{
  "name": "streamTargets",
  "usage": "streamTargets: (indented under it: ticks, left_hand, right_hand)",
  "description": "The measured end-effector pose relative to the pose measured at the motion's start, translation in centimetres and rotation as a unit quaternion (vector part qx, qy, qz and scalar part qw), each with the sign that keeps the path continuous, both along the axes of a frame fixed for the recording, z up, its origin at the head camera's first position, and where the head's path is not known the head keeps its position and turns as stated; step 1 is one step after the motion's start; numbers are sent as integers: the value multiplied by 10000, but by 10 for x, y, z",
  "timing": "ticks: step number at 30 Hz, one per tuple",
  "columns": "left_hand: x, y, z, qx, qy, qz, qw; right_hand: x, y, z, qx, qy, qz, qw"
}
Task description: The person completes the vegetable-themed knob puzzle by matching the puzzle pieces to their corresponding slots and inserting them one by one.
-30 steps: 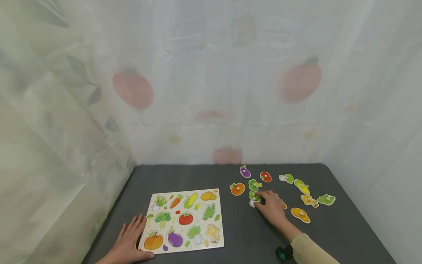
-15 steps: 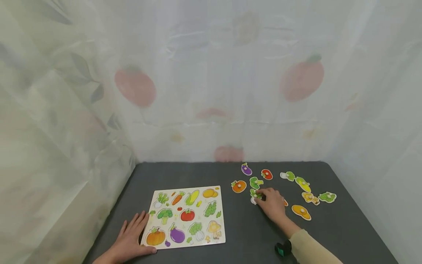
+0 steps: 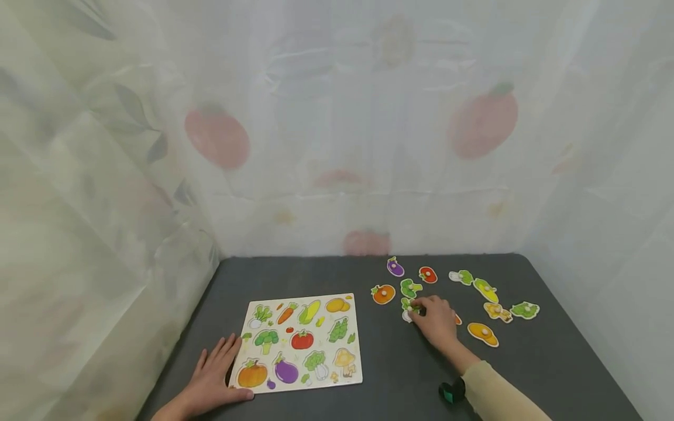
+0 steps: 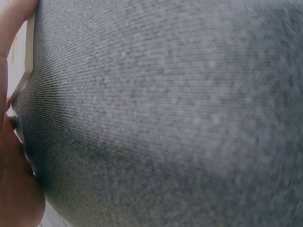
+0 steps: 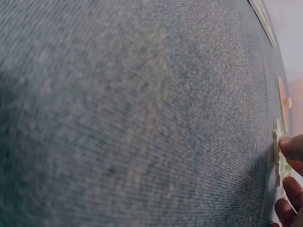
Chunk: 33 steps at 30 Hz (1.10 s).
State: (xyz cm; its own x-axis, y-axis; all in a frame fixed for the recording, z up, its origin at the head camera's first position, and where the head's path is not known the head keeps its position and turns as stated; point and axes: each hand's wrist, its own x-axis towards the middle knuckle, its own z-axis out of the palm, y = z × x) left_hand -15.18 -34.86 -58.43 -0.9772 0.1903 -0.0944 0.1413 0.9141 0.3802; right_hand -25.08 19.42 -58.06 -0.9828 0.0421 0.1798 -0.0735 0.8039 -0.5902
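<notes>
A vegetable puzzle board point(image 3: 356, 339) lies on the dark grey table point(image 3: 326, 275). My left hand point(image 3: 216, 374) lies flat beside the board's lower left corner, and its thumb touches the edge. In the left wrist view only the board's edge point(image 4: 28, 52) and table cloth show. My right hand point(image 3: 434, 318) is curled over a green and white vegetable piece point(image 3: 407, 309), fingertips pinching at its knob. In the right wrist view a fingertip point(image 5: 291, 146) touches that piece point(image 5: 276, 142).
Loose pieces lie around the right hand: pumpkin point(image 3: 382, 294), broccoli point(image 3: 409, 287), eggplant point(image 3: 395, 267), tomato point(image 3: 427, 274), corn point(image 3: 485, 290), mushroom point(image 3: 497, 311) and an orange piece point(image 3: 482, 333). Sheer printed curtains close in the table's back and sides.
Both hands keep their places; the right hand stays on the same green piece. Only the head view has drifted slightly.
</notes>
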Motion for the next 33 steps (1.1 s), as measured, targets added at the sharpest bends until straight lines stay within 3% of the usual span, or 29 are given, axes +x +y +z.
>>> streamTargets:
  ticks: [13,26,33]
  left_hand:
    - [0,0,1,81,-212,77,9997]
    - [-2,-2,-2,150,-59,18,9999]
    - [0,0,2,73,-14,-22,10000]
  right_hand:
    - [-2,0,-3,21,106,-46,9999]
    - [-1,0,-3,-21,119,-78,9999]
    - [0,-2,-2,10,109,-91,9999]
